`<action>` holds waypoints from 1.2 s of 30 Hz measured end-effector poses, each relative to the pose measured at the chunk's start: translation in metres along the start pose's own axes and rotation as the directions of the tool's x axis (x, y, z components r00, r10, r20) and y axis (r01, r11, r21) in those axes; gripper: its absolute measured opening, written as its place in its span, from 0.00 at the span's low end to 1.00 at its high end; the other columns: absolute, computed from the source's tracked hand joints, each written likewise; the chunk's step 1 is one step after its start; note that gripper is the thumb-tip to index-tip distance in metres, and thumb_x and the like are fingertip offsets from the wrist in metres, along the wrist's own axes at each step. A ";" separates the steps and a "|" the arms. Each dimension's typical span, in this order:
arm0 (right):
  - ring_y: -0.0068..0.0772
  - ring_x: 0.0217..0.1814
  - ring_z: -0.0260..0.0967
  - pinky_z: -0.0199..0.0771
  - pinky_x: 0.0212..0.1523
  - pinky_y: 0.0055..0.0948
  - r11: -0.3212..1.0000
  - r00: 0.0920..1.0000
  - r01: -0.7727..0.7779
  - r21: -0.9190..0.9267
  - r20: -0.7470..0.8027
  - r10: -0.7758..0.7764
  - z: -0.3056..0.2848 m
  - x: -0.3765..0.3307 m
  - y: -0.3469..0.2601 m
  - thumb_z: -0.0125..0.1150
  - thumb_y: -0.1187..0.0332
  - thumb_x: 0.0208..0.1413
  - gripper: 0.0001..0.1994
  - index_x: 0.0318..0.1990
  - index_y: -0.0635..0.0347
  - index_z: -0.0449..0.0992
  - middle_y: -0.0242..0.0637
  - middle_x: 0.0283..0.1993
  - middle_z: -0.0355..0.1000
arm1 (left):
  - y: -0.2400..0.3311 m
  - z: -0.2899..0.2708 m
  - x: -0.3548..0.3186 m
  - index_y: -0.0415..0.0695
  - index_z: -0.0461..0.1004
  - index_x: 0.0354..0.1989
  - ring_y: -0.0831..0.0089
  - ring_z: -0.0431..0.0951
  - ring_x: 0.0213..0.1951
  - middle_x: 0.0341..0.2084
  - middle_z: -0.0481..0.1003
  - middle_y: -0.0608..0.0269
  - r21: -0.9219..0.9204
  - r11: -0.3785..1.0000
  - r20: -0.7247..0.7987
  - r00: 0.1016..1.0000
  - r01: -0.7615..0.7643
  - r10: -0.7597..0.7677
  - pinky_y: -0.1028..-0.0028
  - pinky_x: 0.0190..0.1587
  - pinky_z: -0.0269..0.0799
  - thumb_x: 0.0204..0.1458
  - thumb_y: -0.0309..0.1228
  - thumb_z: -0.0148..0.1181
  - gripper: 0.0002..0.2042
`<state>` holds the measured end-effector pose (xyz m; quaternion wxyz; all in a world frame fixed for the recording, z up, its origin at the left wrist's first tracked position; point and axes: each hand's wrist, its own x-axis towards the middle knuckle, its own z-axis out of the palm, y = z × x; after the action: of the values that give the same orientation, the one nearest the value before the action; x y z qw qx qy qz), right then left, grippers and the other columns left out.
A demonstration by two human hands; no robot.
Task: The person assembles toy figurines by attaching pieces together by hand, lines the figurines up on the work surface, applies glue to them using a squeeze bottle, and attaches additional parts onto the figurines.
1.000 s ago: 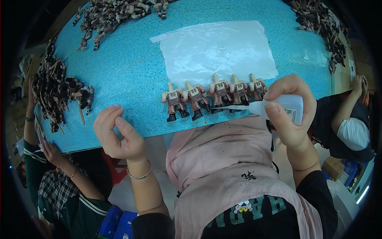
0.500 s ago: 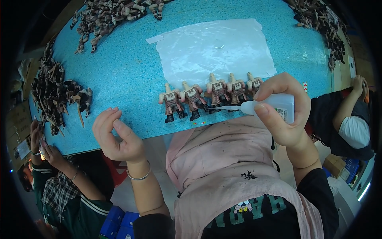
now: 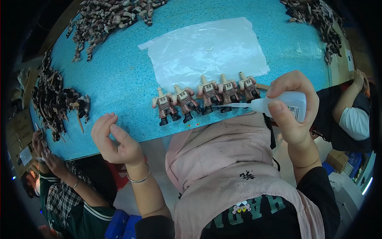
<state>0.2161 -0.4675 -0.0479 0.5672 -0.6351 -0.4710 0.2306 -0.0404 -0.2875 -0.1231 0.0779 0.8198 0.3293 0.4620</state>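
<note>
The squeeze bottle (image 3: pixel 300 104) was beside the row of figurines (image 3: pixel 207 91), pinched in the right hand's (image 3: pixel 295 128) fingers. Its nozzle tip, earlier by the second figurine's foot, had shifted to the third's boots. The row lay near the bench's (image 3: pixel 119 89) front edge, open surface leftward. The left hand's (image 3: pixel 119 141) fingers curled loosely, empty.

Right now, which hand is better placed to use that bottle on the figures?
Probably the right hand: it grips the white bottle, whose thin nozzle reaches the figures. The left hand looks empty, off to their left.
</note>
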 end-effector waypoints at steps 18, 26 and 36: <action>0.21 0.32 0.68 0.66 0.33 0.19 0.997 0.998 -0.066 -0.050 0.008 0.066 -0.009 -0.007 0.001 0.64 0.76 0.49 0.06 0.33 0.63 0.73 0.34 0.32 0.71 | 0.001 0.000 -0.001 0.34 0.74 0.32 0.60 0.76 0.37 0.32 0.75 0.53 0.019 1.000 -0.001 1.000 -0.015 0.015 0.66 0.43 0.71 0.55 0.20 0.48 0.07; 0.21 0.33 0.66 0.64 0.34 0.19 0.995 0.996 -0.079 -0.064 0.027 0.081 -0.008 -0.009 0.002 0.64 0.73 0.48 0.07 0.33 0.64 0.72 0.34 0.33 0.70 | 0.000 0.002 -0.002 0.33 0.74 0.32 0.61 0.76 0.37 0.32 0.75 0.53 0.014 1.000 -0.002 1.000 -0.014 0.014 0.66 0.43 0.72 0.56 0.21 0.47 0.07; 0.23 0.32 0.69 0.67 0.33 0.20 0.999 0.999 -0.006 -0.040 0.036 0.007 -0.008 -0.008 0.006 0.66 0.75 0.48 0.07 0.33 0.64 0.74 0.35 0.31 0.72 | -0.001 0.002 -0.001 0.33 0.73 0.32 0.61 0.76 0.36 0.31 0.75 0.53 0.019 0.999 0.003 1.000 -0.029 0.029 0.66 0.42 0.72 0.56 0.21 0.47 0.08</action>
<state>0.2211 -0.4778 -0.0540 0.5449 -0.6436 -0.4837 0.2343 -0.0393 -0.2873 -0.1256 0.0638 0.8257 0.3218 0.4589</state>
